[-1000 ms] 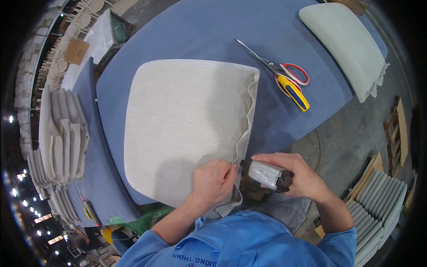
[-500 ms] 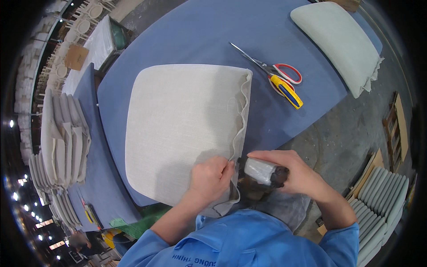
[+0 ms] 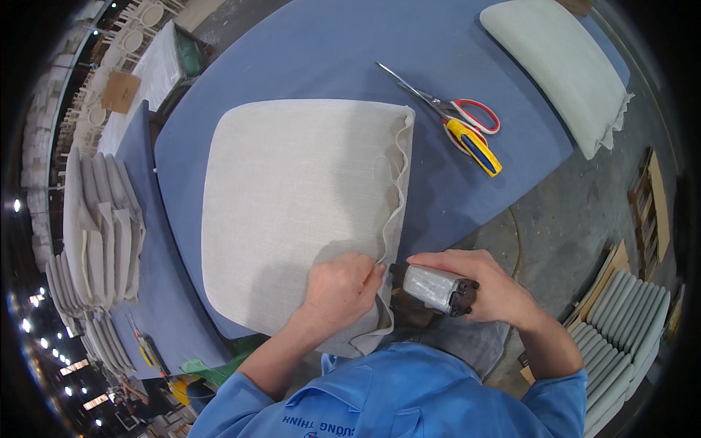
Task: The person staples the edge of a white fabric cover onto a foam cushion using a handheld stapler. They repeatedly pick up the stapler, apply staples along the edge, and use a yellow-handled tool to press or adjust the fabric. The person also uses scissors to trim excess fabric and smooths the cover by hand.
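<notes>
A beige fabric-covered seat cushion lies on the blue table. My left hand pinches the loose fabric at its near right corner and presses it down. My right hand grips a silver staple gun, its nose against the cushion's near edge just right of my left hand. The fabric along the cushion's right side is gathered in folds.
Red-handled scissors and a yellow utility knife lie on the table to the right. A second pale cushion sits at the far right. Cushions are stacked at left and on the floor at right.
The cushion has shifted slightly left and nearer. Both hands stay at its near right corner, with the staple gun still against the edge.
</notes>
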Motion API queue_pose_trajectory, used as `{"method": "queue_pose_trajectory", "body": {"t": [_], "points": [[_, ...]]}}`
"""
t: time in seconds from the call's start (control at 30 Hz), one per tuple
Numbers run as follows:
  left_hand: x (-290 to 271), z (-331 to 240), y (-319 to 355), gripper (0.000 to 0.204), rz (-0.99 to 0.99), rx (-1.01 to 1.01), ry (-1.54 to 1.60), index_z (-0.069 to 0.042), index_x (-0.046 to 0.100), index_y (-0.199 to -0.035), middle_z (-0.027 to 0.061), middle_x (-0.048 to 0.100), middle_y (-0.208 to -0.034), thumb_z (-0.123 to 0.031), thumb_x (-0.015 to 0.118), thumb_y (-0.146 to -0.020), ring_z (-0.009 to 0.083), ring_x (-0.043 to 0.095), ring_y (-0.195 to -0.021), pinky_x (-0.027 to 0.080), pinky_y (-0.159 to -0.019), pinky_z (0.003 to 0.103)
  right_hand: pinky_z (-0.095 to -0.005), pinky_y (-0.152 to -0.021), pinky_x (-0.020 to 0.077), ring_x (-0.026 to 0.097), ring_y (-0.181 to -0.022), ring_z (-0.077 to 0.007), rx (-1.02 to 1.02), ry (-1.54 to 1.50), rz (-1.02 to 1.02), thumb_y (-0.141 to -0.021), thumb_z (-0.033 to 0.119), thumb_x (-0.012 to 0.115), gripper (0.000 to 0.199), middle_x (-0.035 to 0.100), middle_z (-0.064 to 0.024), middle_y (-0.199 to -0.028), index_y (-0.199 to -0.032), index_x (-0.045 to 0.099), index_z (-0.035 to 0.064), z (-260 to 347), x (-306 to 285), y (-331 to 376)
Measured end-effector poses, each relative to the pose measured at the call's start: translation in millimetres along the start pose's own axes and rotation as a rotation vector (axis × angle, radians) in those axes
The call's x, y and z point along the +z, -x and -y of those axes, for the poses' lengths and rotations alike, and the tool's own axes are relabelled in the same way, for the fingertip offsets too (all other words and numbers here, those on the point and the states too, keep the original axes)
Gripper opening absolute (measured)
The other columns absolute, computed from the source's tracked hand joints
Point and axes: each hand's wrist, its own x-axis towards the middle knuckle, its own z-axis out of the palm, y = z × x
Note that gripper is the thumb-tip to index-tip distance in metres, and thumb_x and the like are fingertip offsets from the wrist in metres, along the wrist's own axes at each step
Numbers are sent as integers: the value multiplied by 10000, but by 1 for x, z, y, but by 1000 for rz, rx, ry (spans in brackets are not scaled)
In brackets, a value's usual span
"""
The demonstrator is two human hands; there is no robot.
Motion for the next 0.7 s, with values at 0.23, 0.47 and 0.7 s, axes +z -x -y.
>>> {"method": "queue_pose_trajectory", "body": {"t": [0.23,0.47,0.7], "points": [[5,2,3,292,-34,0,9,-34,661,-773,145,639,-713,-172,731,-1021,364,665,-646,504,-592,485,-449,-955,593,767,-1109,-408,33,27,41,-739,52,860,769,790,-174,-1204,-1481,664,73,8,-1,-7],[7,-3,2,317,-52,2,-9,-16,663,-786,159,660,-738,-200,728,-1035,404,666,-673,506,-607,504,-447,-946,599,758,-1115,-422,56,-1,38,-762,-9,829,759,794,-165,-1200,-1490,653,110,15,1,-7],[-4,-37,15,345,16,-95,-171,-11,680,-808,172,664,-750,-267,760,-1024,414,676,-675,522,-606,493,-400,-991,590,787,-1132,-344,-16,-152,-214,-771,4,847,743,793,-188,-1242,-1490,675,74,7,3,34]]}}
